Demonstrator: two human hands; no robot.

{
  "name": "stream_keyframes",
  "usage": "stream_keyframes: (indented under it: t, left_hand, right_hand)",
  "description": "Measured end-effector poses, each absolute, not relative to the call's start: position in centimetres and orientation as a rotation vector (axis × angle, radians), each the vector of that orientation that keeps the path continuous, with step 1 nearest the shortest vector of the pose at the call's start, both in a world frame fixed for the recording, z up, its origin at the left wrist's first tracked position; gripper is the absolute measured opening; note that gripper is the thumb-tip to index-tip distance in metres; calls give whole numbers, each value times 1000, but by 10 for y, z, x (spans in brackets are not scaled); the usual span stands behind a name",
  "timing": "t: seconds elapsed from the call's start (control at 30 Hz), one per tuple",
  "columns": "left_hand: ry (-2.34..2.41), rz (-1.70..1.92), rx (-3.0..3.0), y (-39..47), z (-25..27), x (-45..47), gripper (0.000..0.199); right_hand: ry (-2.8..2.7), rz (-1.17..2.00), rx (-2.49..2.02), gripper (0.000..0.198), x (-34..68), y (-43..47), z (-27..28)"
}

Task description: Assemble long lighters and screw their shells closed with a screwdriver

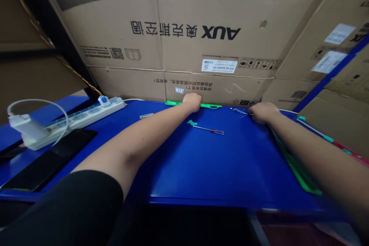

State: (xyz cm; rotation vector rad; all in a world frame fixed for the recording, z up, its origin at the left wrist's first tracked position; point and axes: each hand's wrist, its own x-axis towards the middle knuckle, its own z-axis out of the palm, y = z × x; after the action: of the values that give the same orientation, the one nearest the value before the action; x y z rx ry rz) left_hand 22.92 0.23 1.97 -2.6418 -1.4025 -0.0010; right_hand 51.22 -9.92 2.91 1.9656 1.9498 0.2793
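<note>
Far back on the blue table, my left hand [192, 102] is closed over a long green plastic strip [211, 105], which shows on both sides of the fist. My right hand [263, 112] is closed too, further right near the cardboard; a small dark part and thin white wires [238, 111] show at its fingertips, though what it grips is mostly hidden. Between the arms lies a screwdriver [216, 132] with a clear purplish-red handle. Beside its tip are small teal pieces [192, 122]. Under my right forearm rests a larger green plastic piece [300, 173].
Large cardboard panels [184, 4] stand along the back and right. A white power strip [80, 119] with a plugged-in charger [29, 125] lies at left, by a black flat object [49, 159]. A red and teal rod-like item [343, 146] lies at right.
</note>
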Motion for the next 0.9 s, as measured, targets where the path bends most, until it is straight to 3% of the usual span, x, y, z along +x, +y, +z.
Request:
stream_keyframes:
  t: [0.17,0.3,0.57,0.7,0.9]
  left_hand:
    - [-1260,-95,-2658,-13,30,212,24]
    - [-1051,-175,-2695,-60,46,179,26]
    - [-566,-3,-2957,-156,26,119,18]
    - [-485,-76,-3118,-128,26,111,22]
    - [-1225,-121,-2702,-15,31,113,34]
  right_hand:
    - [1912,309,1906,25,499,-106,27]
    - [2040,338,1846,32,481,-114,24]
    - [2195,343,1707,32,437,-121,27]
    - [2202,319,1656,28,428,-122,31]
    - [2173,326,1708,32,428,-122,40]
